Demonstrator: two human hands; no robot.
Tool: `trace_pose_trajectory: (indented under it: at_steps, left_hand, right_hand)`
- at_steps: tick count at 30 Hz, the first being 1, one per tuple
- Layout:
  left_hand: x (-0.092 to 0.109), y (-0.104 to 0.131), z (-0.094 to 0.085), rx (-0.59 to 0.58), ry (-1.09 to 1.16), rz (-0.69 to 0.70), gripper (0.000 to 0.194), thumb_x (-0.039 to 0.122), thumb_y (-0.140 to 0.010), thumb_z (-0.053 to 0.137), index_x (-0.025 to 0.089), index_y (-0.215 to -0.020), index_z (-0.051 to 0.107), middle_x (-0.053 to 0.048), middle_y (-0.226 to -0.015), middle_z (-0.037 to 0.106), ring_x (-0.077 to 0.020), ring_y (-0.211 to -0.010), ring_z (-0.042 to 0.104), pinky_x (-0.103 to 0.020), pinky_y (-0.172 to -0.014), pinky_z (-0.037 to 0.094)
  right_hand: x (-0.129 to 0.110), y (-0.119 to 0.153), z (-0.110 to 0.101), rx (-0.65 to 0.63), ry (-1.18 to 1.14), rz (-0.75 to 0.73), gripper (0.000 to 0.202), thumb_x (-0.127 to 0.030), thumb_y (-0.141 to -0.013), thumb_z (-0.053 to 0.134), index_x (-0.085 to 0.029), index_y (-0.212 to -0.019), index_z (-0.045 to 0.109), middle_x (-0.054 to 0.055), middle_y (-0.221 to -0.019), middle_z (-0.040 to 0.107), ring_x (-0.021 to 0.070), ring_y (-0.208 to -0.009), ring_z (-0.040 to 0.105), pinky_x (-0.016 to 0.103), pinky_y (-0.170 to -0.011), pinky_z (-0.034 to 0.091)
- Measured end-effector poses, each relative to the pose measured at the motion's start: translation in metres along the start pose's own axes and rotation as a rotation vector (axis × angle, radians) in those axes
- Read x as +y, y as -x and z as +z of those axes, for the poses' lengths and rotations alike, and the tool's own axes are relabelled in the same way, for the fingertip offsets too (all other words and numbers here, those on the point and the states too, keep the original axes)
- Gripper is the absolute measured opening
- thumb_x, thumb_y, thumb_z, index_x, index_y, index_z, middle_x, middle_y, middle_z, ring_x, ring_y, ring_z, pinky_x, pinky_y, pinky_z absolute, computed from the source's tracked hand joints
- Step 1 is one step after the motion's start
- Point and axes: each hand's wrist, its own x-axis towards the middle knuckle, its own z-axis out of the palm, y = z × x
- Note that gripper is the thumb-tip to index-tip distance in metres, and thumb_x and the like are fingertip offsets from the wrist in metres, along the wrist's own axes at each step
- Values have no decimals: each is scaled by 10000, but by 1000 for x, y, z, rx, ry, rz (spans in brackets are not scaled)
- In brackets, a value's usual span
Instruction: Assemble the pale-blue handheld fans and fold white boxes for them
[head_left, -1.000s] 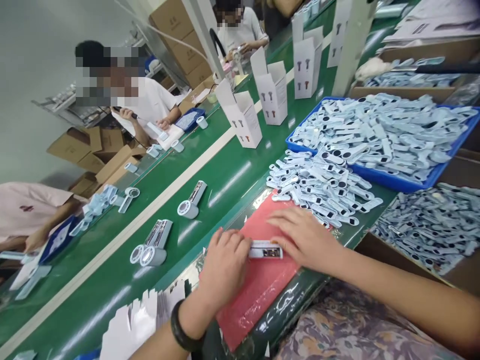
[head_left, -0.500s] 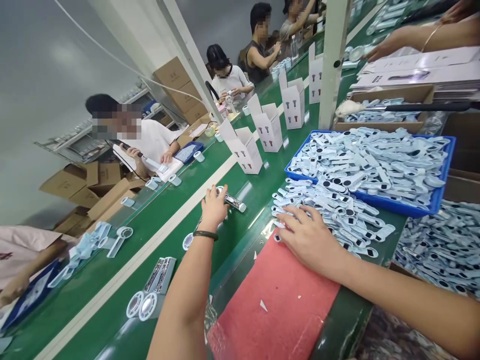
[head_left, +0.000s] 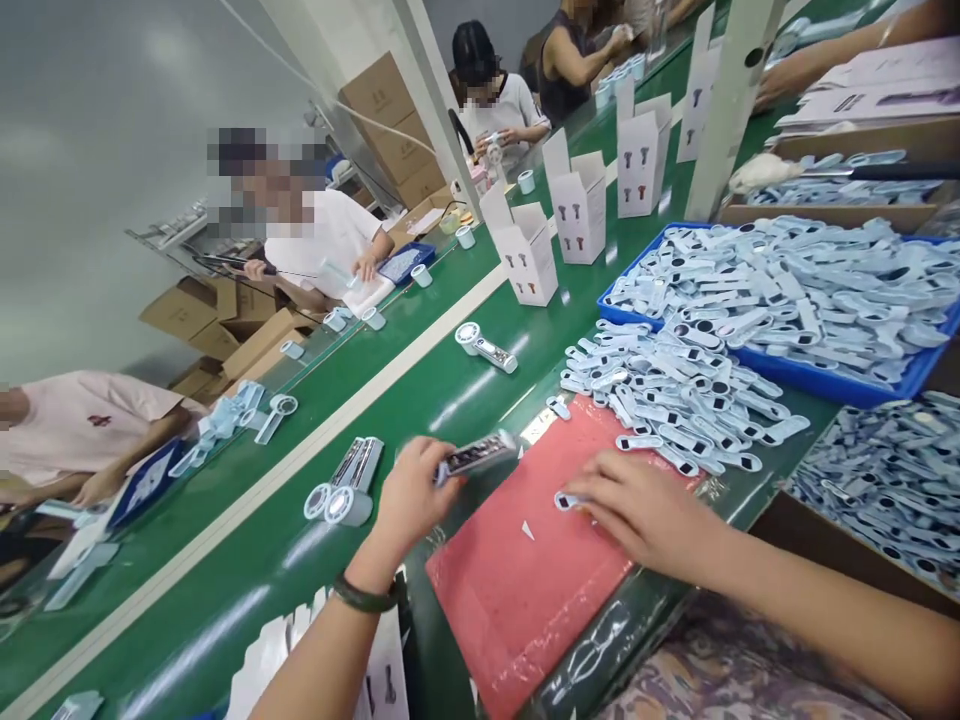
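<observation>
My left hand is closed around a handheld fan; the handle's dark inner parts face up and its round head is covered by my fingers. Pinched in my right hand is a light blue handle cover with a dark window, low over the red mat. A heap of similar covers lies just beyond the mat, with one stray cover at its edge. On the green belt rest another open-handled fan and two more fans side by side.
A blue tray full of covers stands at the right, with a box of covers below. White printed cartons line the belt beside a metal post. Co-workers sit across the belt; another person's arm reaches in at the upper right.
My left hand has drawn back from the belt with a fan. My right hand has come from the heap to the mat with a cover. The view has shifted, and the fans have moved along the belt.
</observation>
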Motion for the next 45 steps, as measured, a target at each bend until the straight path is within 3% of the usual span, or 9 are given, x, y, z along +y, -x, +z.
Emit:
trace_pose_trajectory:
  at_steps: [4,8,12,18,26,30,32,37,45]
  left_hand:
    - [53,37,14,-57,128,232,313,185,-845,660,267,-1146,638,-43,-1176,622,-232,-1099,579,-368,-939,499]
    - [74,47,31,-70,175,303,384,280,-839,731,210,-1193,602,-85,-1146,625,-279,-1053,565,-450,-928,501]
    - [73,48,39,38,311,372,521,362,-859,739,183,-1298,524,-127,-1274,591,-295,-1184,536,-478,-1027,460]
    - [75,50,43,124,441,365,113,299,-967,614,215,-1029,657,-76,-1071,658,-232,-992,599,-407,-880,485]
    - [77,47,45,99,503,295,97,228,-924,693,222,-1019,709,-57,-992,673,-214,-948,604,-368,-832,501]
    - [80,53,42,110,488,357,117,261,-930,689,222,-1040,683,-59,-1011,684,-231,-1018,612,-408,-903,512]
    - [82,62,40,134,438,414,140,275,-926,689,222,-1051,655,-66,-1053,685,-257,-1102,600,-473,-1001,489]
    - [88,86,43,122,370,383,207,207,-922,661,242,-1121,614,-82,-1185,673,-276,-1197,595,-534,-1081,479]
    - [99,81,45,111,377,298,213,109,-883,657,242,-1049,653,-42,-1060,725,-261,-1077,627,-505,-1024,516]
  right_hand:
    - [-15,-8,-23,73,-122,91,281,-240,-1067,400,-249,-1249,613,53,-1053,680,176,-912,667,310,-780,490]
    - [-27,-19,-13,27,-39,193,161,-256,-1037,474,-215,-1088,621,27,-1026,740,210,-898,710,328,-743,483]
    - [-38,-27,8,-107,35,305,129,-284,-1025,520,-209,-980,614,11,-912,738,210,-750,709,319,-630,431]
    - [-45,-21,13,-123,159,228,208,-281,-1025,493,-188,-907,638,55,-845,664,232,-747,655,342,-628,407]
    - [-25,-9,23,3,-318,220,142,-214,-1004,541,-220,-956,674,60,-1020,659,224,-1006,608,389,-894,469]
    - [-20,-7,25,-52,-467,279,92,-222,-974,594,-229,-941,679,40,-1027,679,208,-1010,623,388,-931,477]
    - [-21,-3,20,-117,-455,286,77,-228,-949,629,-232,-1011,674,42,-1090,683,218,-1066,616,399,-965,474]
    - [-29,7,10,-278,-254,227,408,-215,-913,647,-225,-1319,607,102,-1290,652,281,-1219,569,489,-1061,418]
    - [-28,4,17,-262,-213,217,298,-219,-960,592,-232,-1250,660,85,-1157,697,268,-1092,602,460,-956,433]
